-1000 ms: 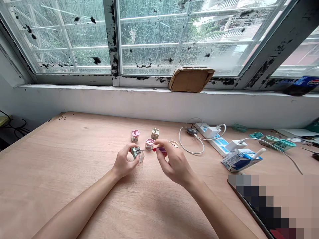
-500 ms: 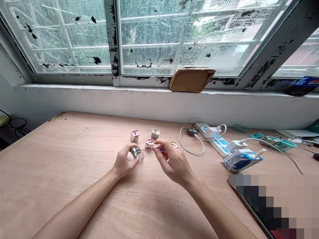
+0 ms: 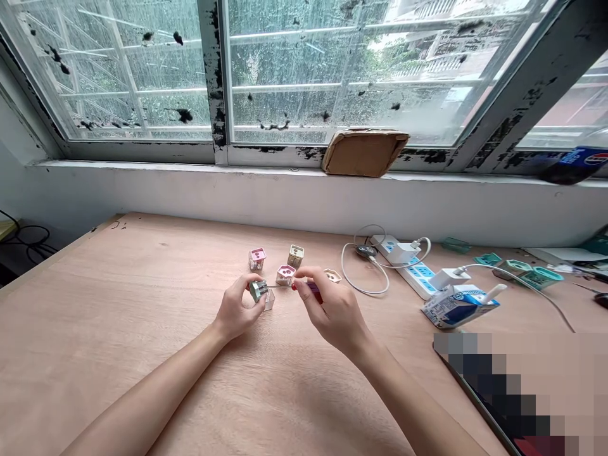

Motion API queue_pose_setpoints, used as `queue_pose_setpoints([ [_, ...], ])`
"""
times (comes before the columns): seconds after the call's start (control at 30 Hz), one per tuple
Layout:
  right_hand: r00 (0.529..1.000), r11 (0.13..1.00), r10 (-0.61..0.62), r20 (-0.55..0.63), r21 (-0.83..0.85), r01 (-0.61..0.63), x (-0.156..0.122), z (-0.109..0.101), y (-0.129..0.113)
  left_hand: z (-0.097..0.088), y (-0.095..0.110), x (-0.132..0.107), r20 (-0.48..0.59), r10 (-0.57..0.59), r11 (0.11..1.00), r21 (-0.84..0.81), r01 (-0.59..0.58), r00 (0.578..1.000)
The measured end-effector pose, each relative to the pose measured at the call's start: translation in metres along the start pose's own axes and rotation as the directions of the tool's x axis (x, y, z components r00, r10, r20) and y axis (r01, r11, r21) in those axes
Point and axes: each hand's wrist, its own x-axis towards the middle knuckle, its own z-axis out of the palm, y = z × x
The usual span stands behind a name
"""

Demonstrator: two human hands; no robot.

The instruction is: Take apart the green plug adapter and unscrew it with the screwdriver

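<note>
My left hand [image 3: 236, 309] is closed on a small green-topped block [image 3: 257, 291], tilted on its side between thumb and fingers. A small clear case [image 3: 270, 300] stands right by the thumb; whether it touches the hand I cannot tell. Between the fingertips of my right hand [image 3: 336, 311] is a screwdriver [image 3: 311, 288] with a purple and red handle, its thin shaft pointing left to the green-topped block. Just beyond the hands stand a pink-topped block [image 3: 285, 273], another pink-topped block [image 3: 257, 257] and a beige-topped one [image 3: 295, 255]. A beige ring-like piece [image 3: 332, 275] lies behind my right hand.
To the right are a power strip [image 3: 420, 277] with white chargers and cables, a drink carton [image 3: 458, 306] lying tilted, and several green pieces [image 3: 541, 277]. A dark-edged, pixelated object [image 3: 489, 380] occupies the near right. A cardboard piece [image 3: 365, 154] leans on the window sill.
The fingers of my right hand have shifted slightly around the screwdriver handle, and less of the handle shows. My left hand and the green-topped block have stayed in place.
</note>
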Motion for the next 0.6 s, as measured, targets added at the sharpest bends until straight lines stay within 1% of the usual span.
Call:
queue_pose_setpoints([
  [0.1, 0.999, 0.999, -0.029, 0.029, 0.024, 0.028, 0.0006, -0.0011, 0.0000, -0.0004, 0.0006, 0.0004, -0.002, -0.007, 1.000, -0.002, 0.007, 1.000],
  [0.17, 0.999, 0.999, -0.024, 0.046, 0.032, 0.022, 0.0011, -0.0015, -0.0004, -0.0005, 0.0013, 0.0008, -0.009, -0.018, 1.000, -0.002, 0.018, 1.000],
  [0.3, 1.000, 1.000, 0.007, 0.016, -0.012, -0.007, 0.0012, -0.0003, 0.0008, -0.0005, 0.0024, 0.0012, -0.010, -0.019, 1.000, -0.002, 0.019, 1.000],
  [0.37, 1.000, 0.999, -0.007, 0.003, -0.032, 0.007, 0.0011, 0.0002, 0.0014, -0.0004, 0.0028, 0.0014, -0.012, -0.009, 1.000, -0.001, 0.009, 1.000],
  [0.47, 0.999, 0.999, -0.038, 0.020, -0.003, 0.038, 0.0013, -0.0003, 0.0004, -0.0004, 0.0031, 0.0017, -0.015, -0.007, 1.000, -0.003, 0.007, 1.000],
  [0.6, 0.999, 0.999, -0.031, 0.023, 0.015, 0.031, 0.0016, -0.0002, -0.0004, -0.0002, 0.0027, 0.0012, -0.006, -0.026, 1.000, -0.011, 0.026, 1.000],
])
